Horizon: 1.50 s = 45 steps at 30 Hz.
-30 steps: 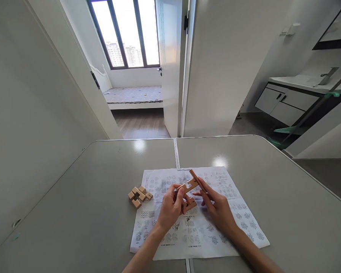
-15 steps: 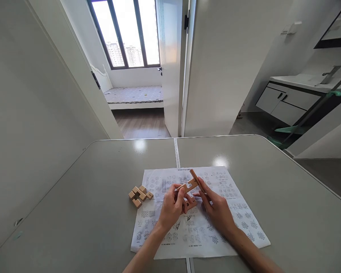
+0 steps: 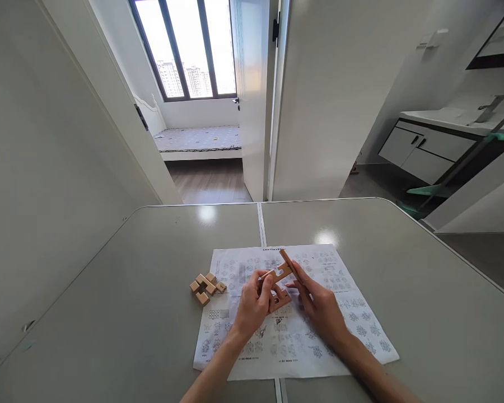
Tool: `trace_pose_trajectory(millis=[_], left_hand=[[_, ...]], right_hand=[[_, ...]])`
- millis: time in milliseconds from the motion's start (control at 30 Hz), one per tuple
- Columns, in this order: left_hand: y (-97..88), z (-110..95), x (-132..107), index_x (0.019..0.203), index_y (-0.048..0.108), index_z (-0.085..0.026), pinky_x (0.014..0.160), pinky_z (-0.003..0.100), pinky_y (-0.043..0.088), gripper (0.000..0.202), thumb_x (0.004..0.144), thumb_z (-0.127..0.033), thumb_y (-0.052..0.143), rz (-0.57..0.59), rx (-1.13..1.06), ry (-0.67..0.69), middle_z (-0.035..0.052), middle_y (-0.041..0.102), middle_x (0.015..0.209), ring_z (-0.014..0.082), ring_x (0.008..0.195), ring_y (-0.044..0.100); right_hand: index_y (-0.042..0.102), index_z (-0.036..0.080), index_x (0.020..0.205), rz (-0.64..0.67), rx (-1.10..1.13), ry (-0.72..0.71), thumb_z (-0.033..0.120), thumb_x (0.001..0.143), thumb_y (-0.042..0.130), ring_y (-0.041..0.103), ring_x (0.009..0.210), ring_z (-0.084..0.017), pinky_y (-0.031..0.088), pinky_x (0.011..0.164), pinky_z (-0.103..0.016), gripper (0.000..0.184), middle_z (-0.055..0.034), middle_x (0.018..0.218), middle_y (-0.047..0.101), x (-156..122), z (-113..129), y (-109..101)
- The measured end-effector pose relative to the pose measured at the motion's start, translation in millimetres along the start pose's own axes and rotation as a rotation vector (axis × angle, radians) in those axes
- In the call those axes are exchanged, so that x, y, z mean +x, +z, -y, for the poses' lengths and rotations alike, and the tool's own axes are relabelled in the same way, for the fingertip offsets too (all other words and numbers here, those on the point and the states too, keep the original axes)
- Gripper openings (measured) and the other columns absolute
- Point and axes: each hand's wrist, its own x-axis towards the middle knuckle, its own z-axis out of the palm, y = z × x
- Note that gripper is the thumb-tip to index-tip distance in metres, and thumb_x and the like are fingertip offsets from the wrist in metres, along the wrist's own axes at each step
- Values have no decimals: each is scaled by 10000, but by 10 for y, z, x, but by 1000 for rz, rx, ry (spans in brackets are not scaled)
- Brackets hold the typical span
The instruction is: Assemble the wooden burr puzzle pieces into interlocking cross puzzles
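We are pinching a notched block [image 3: 283,272] in our left hand [image 3: 253,300], a strip [image 3: 286,258] in our right hand [image 3: 324,306].

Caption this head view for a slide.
Left hand and right hand hold brown wooden bars over a white printed paper sheet.

Beyond the far edge of the table [image 3: 121,313], a bed [image 3: 201,138] stands below a bright window [image 3: 195,50]. Past the far right corner there is a white cabinet [image 3: 434,157] above a grey floor [image 3: 376,178].
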Motion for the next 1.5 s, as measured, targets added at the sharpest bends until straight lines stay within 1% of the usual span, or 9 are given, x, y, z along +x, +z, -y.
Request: trace_pose_trajectory(millis=[100, 367, 567, 733, 967, 1200, 1267, 1400, 1500], left_hand=[[-6, 6, 1, 1018, 537, -187, 432, 181, 380, 365, 1028, -549, 495, 6, 3, 0, -1, 698, 731, 50, 396, 443], [-32, 30, 14, 1087, 627, -164, 405, 178, 377, 430, 1026, -569, 496, 22, 70, 19, 0, 667, 699, 58, 399, 428], [-26, 8, 7, 1086, 620, -166, 431, 179, 405, 409, 1040, -548, 481, 31, 57, 26, 18, 711, 735, 54, 396, 471], [-18, -7, -5, 1090, 615, -172, 415, 174, 403, 405, 1040, -549, 476, 33, 62, 23, 22, 726, 751, 53, 382, 474], [-29, 28, 7, 1090, 646, -171, 406, 187, 402, 424, 1028, -563, 497, 7, 105, 29, 8, 694, 703, 67, 382, 466], [-17, 30, 14, 1073, 635, -176, 418, 195, 402, 421, 1029, -568, 491, 16, 80, 26, -5, 683, 695, 69, 379, 468], [-7, 33, 14, 1079, 632, -181, 427, 198, 403, 413, 1027, -567, 494, 18, 67, 22, -9, 684, 693, 72, 379, 469], [7, 38, 16, 1069, 640, -178, 434, 200, 407, 408, 1013, -566, 525, 17, 63, 8, -27, 638, 629, 90, 399, 492], [18, 13, 12, 1045, 629, -176, 430, 198, 402, 405, 1010, -567, 531, 21, 49, -11, -18, 643, 663, 86, 416, 490]], right_hand=[[376, 361, 1621, 1, -9, -19, 195, 1076, 432, 818, 962, -190, 667, 810, -287, 572, -9, 1168, 816, 4, 4, -7], [372, 335, 1624, 26, 48, -24, 215, 1083, 421, 803, 1017, -215, 667, 847, -354, 557, -45, 1290, 767, 0, -56, -38], [385, 336, 1620, 8, 10, -18, 181, 1060, 441, 818, 950, -212, 672, 810, -334, 584, -21, 1149, 818, -13, -45, -20], [372, 323, 1626, 8, -20, -16, 163, 1053, 429, 819, 958, -212, 676, 796, -331, 598, -25, 1135, 823, -14, -26, -8], [377, 331, 1625, 33, -13, -49, 157, 1047, 443, 805, 1028, -207, 670, 864, -330, 607, -20, 1251, 788, 2, -10, -26], [348, 362, 1631, 34, -37, -53, 165, 1057, 442, 807, 1016, -207, 670, 842, -331, 614, -21, 1284, 774, 3, -20, -19], [347, 356, 1632, 44, -57, -78, 180, 1055, 456, 813, 978, -207, 667, 808, -315, 613, -29, 1254, 787, -2, -9, 1], [361, 331, 1632, 102, -83, -173, 220, 1062, 479, 799, 848, -194, 642, 732, -280, 593, -37, 1110, 821, -15, 10, 50], [340, 339, 1641, 89, -93, -197, 217, 1071, 476, 785, 853, -198, 634, 758, -301, 598, -45, 1161, 808, -20, 1, 73]])
